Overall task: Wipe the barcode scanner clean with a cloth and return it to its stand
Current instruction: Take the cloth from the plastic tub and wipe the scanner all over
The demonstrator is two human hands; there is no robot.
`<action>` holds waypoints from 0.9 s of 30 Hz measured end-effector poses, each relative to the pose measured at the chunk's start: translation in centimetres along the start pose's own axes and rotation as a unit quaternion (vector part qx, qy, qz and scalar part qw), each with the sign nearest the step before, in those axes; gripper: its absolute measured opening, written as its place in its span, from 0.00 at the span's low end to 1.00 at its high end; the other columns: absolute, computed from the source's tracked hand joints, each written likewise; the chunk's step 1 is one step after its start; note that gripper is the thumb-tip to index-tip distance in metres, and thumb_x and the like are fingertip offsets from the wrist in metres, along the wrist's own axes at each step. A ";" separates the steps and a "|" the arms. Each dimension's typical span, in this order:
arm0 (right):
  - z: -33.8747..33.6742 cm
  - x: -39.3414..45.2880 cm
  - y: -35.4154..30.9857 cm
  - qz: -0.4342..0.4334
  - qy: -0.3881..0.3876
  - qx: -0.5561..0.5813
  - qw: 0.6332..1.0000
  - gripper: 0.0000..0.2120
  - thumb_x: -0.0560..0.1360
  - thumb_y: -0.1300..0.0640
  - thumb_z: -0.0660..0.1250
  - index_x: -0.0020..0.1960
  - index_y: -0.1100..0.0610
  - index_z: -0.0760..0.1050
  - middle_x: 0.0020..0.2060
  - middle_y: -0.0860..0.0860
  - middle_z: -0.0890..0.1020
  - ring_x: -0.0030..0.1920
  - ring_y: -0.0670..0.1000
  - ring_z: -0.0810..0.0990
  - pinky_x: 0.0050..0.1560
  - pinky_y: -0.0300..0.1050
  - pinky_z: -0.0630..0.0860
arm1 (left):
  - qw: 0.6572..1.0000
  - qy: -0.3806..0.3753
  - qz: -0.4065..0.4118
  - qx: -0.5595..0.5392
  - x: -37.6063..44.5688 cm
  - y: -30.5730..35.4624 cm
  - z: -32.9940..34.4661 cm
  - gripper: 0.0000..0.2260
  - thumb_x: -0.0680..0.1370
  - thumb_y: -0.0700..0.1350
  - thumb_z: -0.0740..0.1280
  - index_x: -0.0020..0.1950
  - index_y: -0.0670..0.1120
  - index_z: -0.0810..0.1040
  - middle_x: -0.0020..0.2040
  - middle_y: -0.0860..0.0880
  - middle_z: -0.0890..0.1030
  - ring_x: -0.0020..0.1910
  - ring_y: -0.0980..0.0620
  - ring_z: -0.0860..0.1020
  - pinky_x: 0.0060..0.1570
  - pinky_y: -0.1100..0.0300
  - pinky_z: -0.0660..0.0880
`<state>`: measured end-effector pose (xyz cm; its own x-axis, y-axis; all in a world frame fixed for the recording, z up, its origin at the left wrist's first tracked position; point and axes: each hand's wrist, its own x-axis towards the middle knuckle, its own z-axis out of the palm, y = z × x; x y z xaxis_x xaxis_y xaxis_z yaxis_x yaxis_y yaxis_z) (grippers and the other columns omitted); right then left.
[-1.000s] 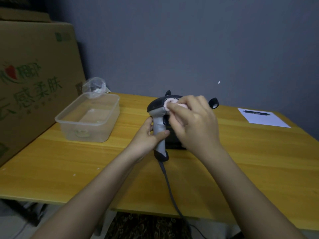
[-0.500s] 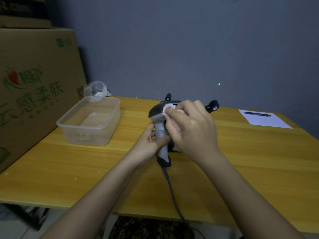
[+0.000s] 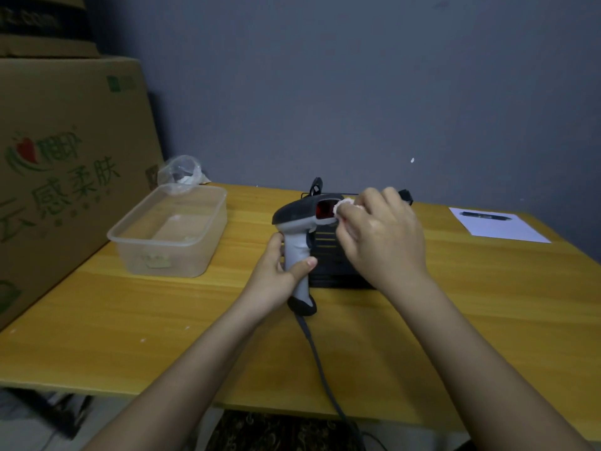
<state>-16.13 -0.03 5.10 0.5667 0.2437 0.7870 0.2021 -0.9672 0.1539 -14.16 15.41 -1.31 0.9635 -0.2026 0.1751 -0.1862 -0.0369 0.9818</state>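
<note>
The barcode scanner [image 3: 297,222] has a black head and a grey handle, and its red window faces right. My left hand [image 3: 276,271] grips the handle and holds the scanner upright above the table. My right hand [image 3: 380,236] pinches a small white cloth [image 3: 343,206] against the right edge of the red window. The black stand [image 3: 328,255] sits on the table behind the scanner, partly hidden by my right hand. A grey cable [image 3: 320,359] runs from the handle's base over the table's front edge.
A clear plastic tub [image 3: 169,232] stands on the yellow wooden table [image 3: 130,314] at the left, a crumpled plastic bag [image 3: 179,170] behind it. Large cardboard boxes [image 3: 58,164] line the left side. A sheet of paper [image 3: 500,227] with a pen [image 3: 484,215] lies at the far right.
My right hand with the cloth has slid rightward off the scanner's head, uncovering the red window. My left hand still holds the handle.
</note>
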 end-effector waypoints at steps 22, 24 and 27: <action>0.3 0.9 0.2 0.072 0.010 -0.015 0.997 0.08 0.72 0.58 0.65 0.40 0.61 0.81 0.34 0.55 0.78 0.36 0.58 0.75 0.32 0.45 0.63 | 0.999 -0.031 -0.010 0.004 0.3 0.6 0.6 0.19 0.75 0.45 0.68 0.63 0.55 0.67 0.59 0.54 0.77 0.59 0.56 0.76 0.58 0.55 0.76; 0.8 0.6 -0.3 0.099 0.057 0.046 0.992 0.08 0.73 0.57 0.65 0.42 0.60 0.82 0.35 0.54 0.79 0.37 0.57 0.74 0.33 0.45 0.66 | 0.998 -0.050 -0.027 0.003 0.3 0.6 0.5 0.20 0.75 0.46 0.68 0.65 0.54 0.67 0.62 0.50 0.77 0.61 0.52 0.76 0.61 0.50 0.75; 1.0 0.6 -1.5 0.109 0.068 0.169 0.977 0.10 0.74 0.54 0.64 0.45 0.58 0.83 0.38 0.51 0.80 0.41 0.51 0.72 0.37 0.41 0.64 | 0.997 -0.063 -0.040 0.016 0.3 0.5 0.2 0.22 0.75 0.46 0.68 0.67 0.52 0.67 0.62 0.49 0.77 0.61 0.51 0.76 0.61 0.46 0.75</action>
<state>-15.33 1.62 4.77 0.5185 0.0003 0.8550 0.3544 -0.9101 -0.2146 -14.01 15.11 -0.83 0.9438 -0.3196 0.0837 -0.1178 -0.0888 0.9891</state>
